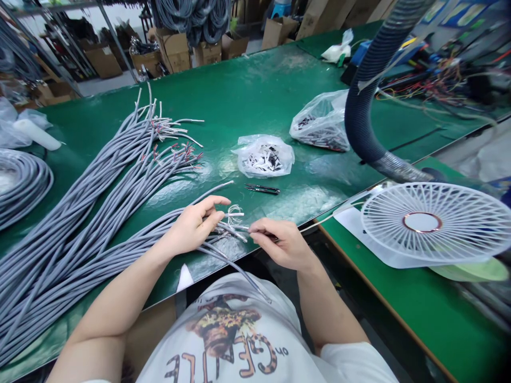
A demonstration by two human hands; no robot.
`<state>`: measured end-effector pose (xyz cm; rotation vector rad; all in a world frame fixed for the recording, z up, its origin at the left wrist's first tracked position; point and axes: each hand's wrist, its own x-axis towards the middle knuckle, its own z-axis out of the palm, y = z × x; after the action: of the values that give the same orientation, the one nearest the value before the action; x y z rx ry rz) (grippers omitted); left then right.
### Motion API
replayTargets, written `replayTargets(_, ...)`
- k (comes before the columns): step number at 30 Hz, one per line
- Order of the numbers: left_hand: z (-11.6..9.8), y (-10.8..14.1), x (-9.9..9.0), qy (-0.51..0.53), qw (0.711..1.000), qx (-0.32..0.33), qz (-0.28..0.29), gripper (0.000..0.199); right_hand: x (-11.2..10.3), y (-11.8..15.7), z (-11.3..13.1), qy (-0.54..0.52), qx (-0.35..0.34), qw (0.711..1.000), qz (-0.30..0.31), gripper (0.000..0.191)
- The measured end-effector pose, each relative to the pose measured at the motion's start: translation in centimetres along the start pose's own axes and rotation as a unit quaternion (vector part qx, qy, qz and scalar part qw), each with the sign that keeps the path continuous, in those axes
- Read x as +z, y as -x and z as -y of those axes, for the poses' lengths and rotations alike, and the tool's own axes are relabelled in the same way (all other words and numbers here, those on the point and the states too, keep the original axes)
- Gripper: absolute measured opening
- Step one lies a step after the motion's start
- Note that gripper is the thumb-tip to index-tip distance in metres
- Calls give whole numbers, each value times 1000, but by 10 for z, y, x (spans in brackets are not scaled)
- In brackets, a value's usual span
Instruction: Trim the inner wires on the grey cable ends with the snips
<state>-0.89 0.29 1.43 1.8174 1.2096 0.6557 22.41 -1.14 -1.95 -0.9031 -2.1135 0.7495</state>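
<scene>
My left hand [198, 222] lies over the front bundle of grey cables [151, 234], its thumb and index finger stretched out and apart. Its other fingers are hidden beneath. Past its fingertips, stripped cable ends show loose silvery strands [235, 213]. My right hand [281, 242] pinches the tip of one stripped grey cable [241, 228] between thumb and fingers. A single grey cable [239, 270] hangs over the table edge toward my shirt. Beyond my hands lie small black thread snips [262, 189] and a clear bag of black and white small parts [264, 157].
More grey cable bundles [96, 175] with stripped ends stretch along the left, beside a coiled cable [24, 183]. Another bag of parts [322, 122] stands farther back. A dark flexible hose [361, 106] arches down at the right, near a white fan [435, 223]. Cardboard boxes [175, 50] stand behind the green table [239, 96].
</scene>
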Motion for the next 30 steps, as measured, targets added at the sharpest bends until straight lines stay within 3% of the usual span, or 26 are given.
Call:
replayTargets(4, 1, 0, -1, 12, 1000, -4, 2, 26, 1, 0, 6, -57, 68, 993, -78, 11)
replayTargets(8, -1, 1, -3, 14, 999, -1, 39, 29, 1, -12, 2, -143, 131, 978, -84, 24)
replayTargets(11, -5, 3, -5, -3, 997, 3, 71, 36, -2, -27, -3, -181, 140, 973, -18, 27)
replayTargets(17, -7, 6, -9, -35, 993, 33, 111, 44, -1, -53, -4, -161, 68, 961, 214, 32)
replayTargets(21, -9, 7, -12, -54, 989, 47, 127, 42, -1, -57, -2, -185, 22, 941, 284, 36)
replayTargets(24, -12, 8, -13, -33, 987, 52, 146, 40, -1, -55, -4, -230, -4, 932, 279, 39)
replayTargets(27, -13, 10, -16, 44, 987, 52, 145, 42, 12, -53, -5, -320, 39, 920, 225, 41)
replayTargets(30, -9, 11, -17, 154, 979, 49, 127, 43, 42, -51, -4, -466, 113, 864, 155, 46)
